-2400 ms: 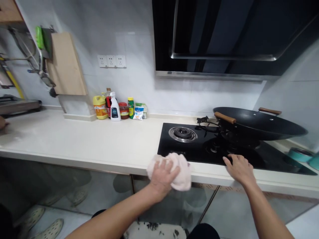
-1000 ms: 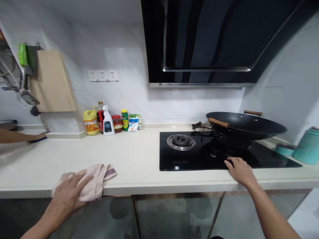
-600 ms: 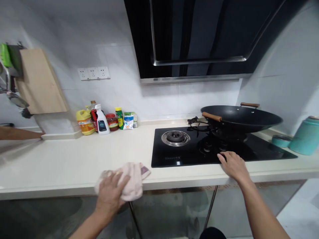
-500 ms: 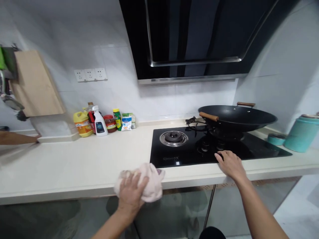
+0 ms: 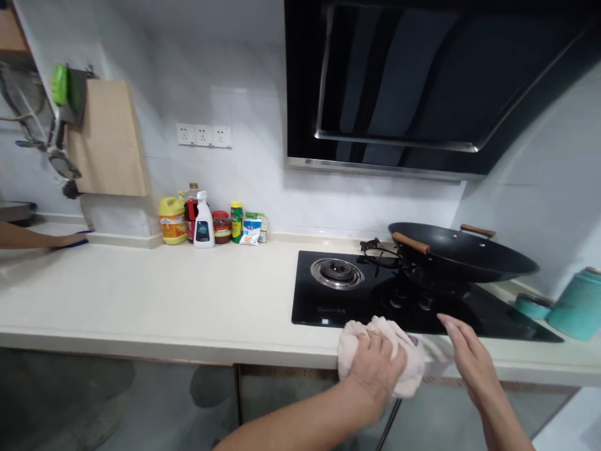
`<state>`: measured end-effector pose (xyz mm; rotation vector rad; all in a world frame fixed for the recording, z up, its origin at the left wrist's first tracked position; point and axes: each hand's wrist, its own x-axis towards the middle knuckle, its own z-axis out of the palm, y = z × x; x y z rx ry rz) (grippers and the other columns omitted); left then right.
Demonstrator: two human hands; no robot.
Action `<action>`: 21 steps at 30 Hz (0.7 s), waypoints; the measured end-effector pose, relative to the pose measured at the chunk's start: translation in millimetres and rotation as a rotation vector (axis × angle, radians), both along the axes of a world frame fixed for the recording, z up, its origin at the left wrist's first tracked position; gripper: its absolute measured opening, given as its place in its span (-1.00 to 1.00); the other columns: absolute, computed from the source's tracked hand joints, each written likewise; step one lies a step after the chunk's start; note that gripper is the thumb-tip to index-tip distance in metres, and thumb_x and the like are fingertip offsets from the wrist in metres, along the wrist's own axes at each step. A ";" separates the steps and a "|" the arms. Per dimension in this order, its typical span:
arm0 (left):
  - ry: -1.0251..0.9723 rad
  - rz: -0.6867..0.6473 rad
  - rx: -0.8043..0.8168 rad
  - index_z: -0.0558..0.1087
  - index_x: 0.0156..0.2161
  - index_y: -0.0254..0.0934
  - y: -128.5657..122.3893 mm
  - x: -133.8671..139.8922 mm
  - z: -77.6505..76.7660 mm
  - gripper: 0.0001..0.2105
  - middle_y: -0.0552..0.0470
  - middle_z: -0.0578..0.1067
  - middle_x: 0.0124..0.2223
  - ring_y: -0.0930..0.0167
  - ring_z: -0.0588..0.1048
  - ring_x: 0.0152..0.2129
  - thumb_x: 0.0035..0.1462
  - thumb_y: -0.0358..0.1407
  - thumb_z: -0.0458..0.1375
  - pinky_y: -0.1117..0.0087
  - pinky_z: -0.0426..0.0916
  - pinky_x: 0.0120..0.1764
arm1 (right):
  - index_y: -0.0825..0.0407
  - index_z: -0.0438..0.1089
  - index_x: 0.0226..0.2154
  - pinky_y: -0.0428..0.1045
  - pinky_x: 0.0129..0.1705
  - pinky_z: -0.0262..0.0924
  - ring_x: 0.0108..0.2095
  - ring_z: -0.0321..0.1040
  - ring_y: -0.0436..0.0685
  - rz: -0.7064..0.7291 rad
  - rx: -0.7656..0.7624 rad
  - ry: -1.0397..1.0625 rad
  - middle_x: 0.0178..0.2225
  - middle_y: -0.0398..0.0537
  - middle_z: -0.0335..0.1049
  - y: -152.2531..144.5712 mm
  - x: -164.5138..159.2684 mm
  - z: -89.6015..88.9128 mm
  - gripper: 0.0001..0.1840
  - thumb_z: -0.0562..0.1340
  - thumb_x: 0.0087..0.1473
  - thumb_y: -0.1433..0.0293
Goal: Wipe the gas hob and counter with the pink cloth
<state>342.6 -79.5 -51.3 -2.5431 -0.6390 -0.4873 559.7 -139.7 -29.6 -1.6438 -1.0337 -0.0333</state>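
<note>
My left hand [image 5: 375,369] is closed on a pale pink cloth [image 5: 350,341], pressing it against the front edge of the counter just below the hob. Part of the cloth hangs over that edge. To its right, my right hand [image 5: 469,357] holds nothing; its fingers are stretched out, close to the front rim of the black gas hob [image 5: 310,300]. A black wok [image 5: 469,257] with wooden handles rests over the right burner. The left burner [image 5: 337,274] is bare.
Another person's hand [image 5: 70,239] holds something dark blue on the counter [image 5: 225,294] at far left. Against the wall stand a yellow jug [image 5: 172,220], a white spray bottle [image 5: 203,222] and several condiments. A turquoise canister [image 5: 575,307] is at right. The range hood [image 5: 394,150] overhangs the hob.
My left hand has slid the cloth rightward along the counter edge. My right hand has lifted off the hob's front and turned sideways. The view has swung left, showing more of the other person's arm.
</note>
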 end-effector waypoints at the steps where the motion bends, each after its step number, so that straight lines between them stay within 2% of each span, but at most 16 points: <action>1: 0.003 -0.005 -0.020 0.30 0.26 -0.20 -1.5 9.4 -1.6 -0.25 -0.38 0.35 0.18 -0.12 0.28 0.09 0.03 0.13 0.25 -0.19 0.14 -0.01 | -0.06 0.42 0.05 0.17 0.23 0.15 0.15 0.30 0.28 0.062 0.009 0.004 0.12 0.02 0.41 -10.2 -12.8 -3.4 -0.45 0.03 0.24 -0.03; 3: 0.012 -0.009 -0.047 0.33 0.25 -0.20 -3.4 19.9 -1.8 -0.13 -0.37 0.34 0.19 -0.16 0.24 0.11 -0.12 0.20 0.32 -0.20 0.10 0.02 | -0.09 0.39 0.09 0.16 0.21 0.18 0.16 0.30 0.26 0.204 -0.048 -0.057 0.15 -0.01 0.38 -24.2 -39.0 -15.4 -0.48 0.00 0.28 0.01; 6: 0.010 -0.093 -0.079 0.40 0.20 -0.25 -1.6 9.0 8.9 -0.23 -0.35 0.37 0.16 -0.08 0.27 0.08 -0.07 0.12 0.33 -0.13 0.13 0.04 | -0.10 0.36 0.12 0.24 0.20 0.17 0.20 0.24 0.31 0.273 -0.127 -0.291 0.19 0.03 0.31 -25.8 -65.0 -39.3 -0.47 0.03 0.26 0.00; 9: -0.060 -0.316 -0.164 0.40 0.19 -0.22 7.9 -31.7 26.7 -0.41 -0.26 0.40 0.16 0.04 0.32 0.09 0.11 0.01 0.25 0.03 0.22 0.05 | -0.13 0.29 0.20 0.31 0.15 0.17 0.19 0.23 0.36 0.217 -0.167 -0.532 0.19 0.08 0.26 -14.4 -65.6 -58.3 -0.42 0.07 0.23 0.00; 11: -0.133 -0.454 -0.239 0.41 0.17 -0.17 19.4 -70.1 35.9 -0.53 -0.15 0.41 0.19 0.15 0.33 0.15 0.23 -0.02 0.18 0.16 0.24 0.10 | -0.19 0.25 0.24 0.30 0.11 0.17 0.17 0.24 0.37 0.210 -0.220 -0.682 0.18 0.07 0.26 -7.4 -58.4 -63.8 -0.37 0.15 0.17 -0.01; 12: -0.190 -0.476 -0.279 0.40 0.17 -0.16 27.1 -91.7 38.7 -0.56 -0.12 0.43 0.19 0.21 0.36 0.14 0.28 -0.04 0.14 0.23 0.26 0.11 | -0.21 0.24 0.25 0.29 0.09 0.17 0.16 0.24 0.39 0.209 -0.242 -0.753 0.16 0.07 0.27 -4.9 -55.5 -64.3 -0.32 0.21 0.11 -0.02; 14: -0.356 -0.395 -0.325 0.43 0.14 -0.16 46.0 -139.3 40.7 -0.63 -0.10 0.48 0.13 0.27 0.43 0.07 0.30 -0.11 0.12 0.27 0.31 0.08 | -0.24 0.23 0.26 0.27 0.04 0.17 0.14 0.25 0.43 0.174 -0.280 -0.862 0.14 0.08 0.28 -1.7 -54.7 -61.0 -0.20 0.32 -0.03 -0.01; 16: -0.473 -0.265 -0.290 0.48 0.08 -0.20 68.1 -191.9 39.2 -0.68 -0.15 0.50 0.12 0.24 0.44 0.08 0.30 -0.16 0.14 0.21 0.32 0.09 | -0.21 0.22 0.26 0.28 0.02 0.15 0.12 0.23 0.46 0.109 -0.319 -0.923 0.13 0.11 0.28 1.4 -62.8 -52.9 -0.12 0.38 -0.11 0.04; 18: -0.510 -0.093 -0.237 0.53 0.01 -0.20 89.9 -246.1 36.7 -0.74 -0.17 0.53 0.07 0.21 0.48 0.02 0.30 -0.22 0.12 0.14 0.35 0.06 | -0.15 0.24 0.24 0.29 0.01 0.12 0.10 0.21 0.48 0.055 -0.345 -0.951 0.10 0.15 0.28 7.0 -79.0 -41.9 -0.11 0.41 -0.15 0.08; 21: -0.542 0.150 -0.201 0.55 -0.04 -0.21 113.3 -315.8 35.5 -0.75 -0.17 0.56 0.02 0.17 0.50 -0.01 0.29 -0.20 0.11 0.11 0.36 0.01 | -0.09 0.30 0.18 0.27 0.01 0.10 0.02 0.22 0.44 0.083 -0.351 -0.971 0.02 0.14 0.32 20.9 -115.1 -26.1 -0.13 0.46 -0.21 0.14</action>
